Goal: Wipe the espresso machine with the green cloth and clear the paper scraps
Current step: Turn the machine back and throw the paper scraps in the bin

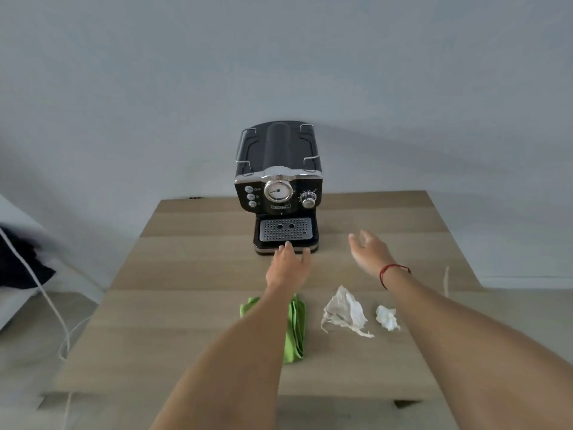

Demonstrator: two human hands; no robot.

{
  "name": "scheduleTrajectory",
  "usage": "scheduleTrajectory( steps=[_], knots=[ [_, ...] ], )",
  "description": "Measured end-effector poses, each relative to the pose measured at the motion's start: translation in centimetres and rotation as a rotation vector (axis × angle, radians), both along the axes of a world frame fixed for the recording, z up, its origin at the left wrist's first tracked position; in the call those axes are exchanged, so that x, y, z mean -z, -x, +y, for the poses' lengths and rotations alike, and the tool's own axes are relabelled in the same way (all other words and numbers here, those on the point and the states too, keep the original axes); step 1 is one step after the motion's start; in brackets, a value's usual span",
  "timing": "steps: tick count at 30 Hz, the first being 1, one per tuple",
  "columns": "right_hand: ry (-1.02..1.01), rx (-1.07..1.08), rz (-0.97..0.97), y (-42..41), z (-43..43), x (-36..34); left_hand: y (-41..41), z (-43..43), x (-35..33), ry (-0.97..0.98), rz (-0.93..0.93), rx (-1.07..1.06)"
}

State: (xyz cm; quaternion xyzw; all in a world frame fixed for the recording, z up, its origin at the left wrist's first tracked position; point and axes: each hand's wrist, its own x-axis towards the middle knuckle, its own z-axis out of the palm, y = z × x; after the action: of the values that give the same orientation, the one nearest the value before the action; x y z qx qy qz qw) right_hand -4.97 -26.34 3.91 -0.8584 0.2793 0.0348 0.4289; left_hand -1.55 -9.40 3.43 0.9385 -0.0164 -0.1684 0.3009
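Espresso machine (278, 187): black with chrome trim, upright at the far middle of the wooden table (186, 336), back to the grey wall (279, 57). On the front are a round gauge, three buttons on the left and one knob on the right. The perforated drip tray (284, 229) faces the viewer. The small nameplate under the gauge and the marks beside the buttons are too small to read.

Green cloth (297, 328): folded, lying on the table nearer the viewer than the machine. Its middle is hidden under the left forearm.

Paper scraps: the larger crumpled scrap (344, 311) lies just right of the cloth, and the smaller white wad (387, 318) lies right of that. The two are apart, and no hand touches them.

Left hand (288, 266): stretched forward, back upward, fingers straight, holding nothing. The fingertips reach the front edge of the machine's base; whether they touch it cannot be told.

Right hand (369, 249): raised to the right of the base, palm turned inward, fingers loosely spread, holding nothing. A red string bracelet (393, 271) is on the wrist.

Periphery: a white cable (46, 299) trails down past the table's left side. A thin pale cord (446, 280) is near the right edge. A dark blurred object at the far left is cut off by the frame.
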Motion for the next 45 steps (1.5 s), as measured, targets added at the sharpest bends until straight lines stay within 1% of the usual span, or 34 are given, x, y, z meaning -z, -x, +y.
scheduleTrajectory(
  steps=[2,5,8,10,12,14,17,20,22,25,27,30,33,36,39,42,43,45],
  knots=[
    [0.040,-0.006,0.064,2.3,-1.9,2.2,1.8,-2.0,1.5,-0.068,0.046,0.077],
    [0.106,-0.059,0.169,5.8,-4.1,6.3,4.2,-4.6,4.6,-0.120,0.073,0.196],
    [0.172,-0.101,0.275,9.0,-4.7,10.0,7.4,-6.6,8.4,-0.242,0.122,0.381],
    [0.156,-0.113,0.282,10.5,-4.7,12.0,9.2,-7.3,10.4,-0.344,0.141,0.421],
    [0.117,-0.119,0.246,11.2,-4.7,13.5,10.5,-7.8,11.6,-0.399,0.103,0.408],
    [0.165,-0.125,0.228,11.7,-4.9,14.1,11.1,-8.3,11.6,-0.347,0.058,0.333],
    [0.219,-0.145,0.277,11.9,-4.9,13.6,11.1,-8.4,11.0,-0.222,0.056,0.219],
    [0.231,-0.115,0.269,12.0,-4.7,13.4,11.2,-7.5,10.7,-0.190,0.066,0.234],
    [0.229,-0.080,0.228,12.0,-4.4,13.0,11.3,-6.6,10.4,-0.144,0.054,0.224],
    [0.138,0.025,0.148,10.9,-3.4,12.0,10.5,-5.1,9.6,-0.073,-0.014,0.194],
    [0.103,0.034,0.105,9.4,-2.0,10.5,9.7,-3.6,8.3,-0.030,-0.032,0.138],
    [0.096,-0.058,0.010,6.4,2.2,7.2,8.4,-0.1,5.7,0.019,-0.048,0.014],
    [0.035,-0.154,-0.054,3.7,8.8,4.7,7.3,5.6,4.0,0.042,-0.117,-0.129],
    [-0.012,-0.336,-0.057,2.3,17.3,4.0,7.3,13.7,3.3,0.016,-0.121,-0.321],
    [-0.049,-0.490,-0.041,2.7,26.1,5.3,9.3,22.3,4.3,0.005,-0.058,-0.579],
    [-0.091,-0.646,0.063,5.2,33.3,8.1,12.3,29.7,6.8,0.035,0.034,-0.831],
    [-0.095,-0.683,0.096,6.1,35.1,9.2,13.3,31.6,7.8,0.031,0.049,-0.875],
    [-0.106,-0.729,0.154,7.9,37.9,11.4,15.2,34.3,9.9,0.017,0.093,-0.894]
  ],
)
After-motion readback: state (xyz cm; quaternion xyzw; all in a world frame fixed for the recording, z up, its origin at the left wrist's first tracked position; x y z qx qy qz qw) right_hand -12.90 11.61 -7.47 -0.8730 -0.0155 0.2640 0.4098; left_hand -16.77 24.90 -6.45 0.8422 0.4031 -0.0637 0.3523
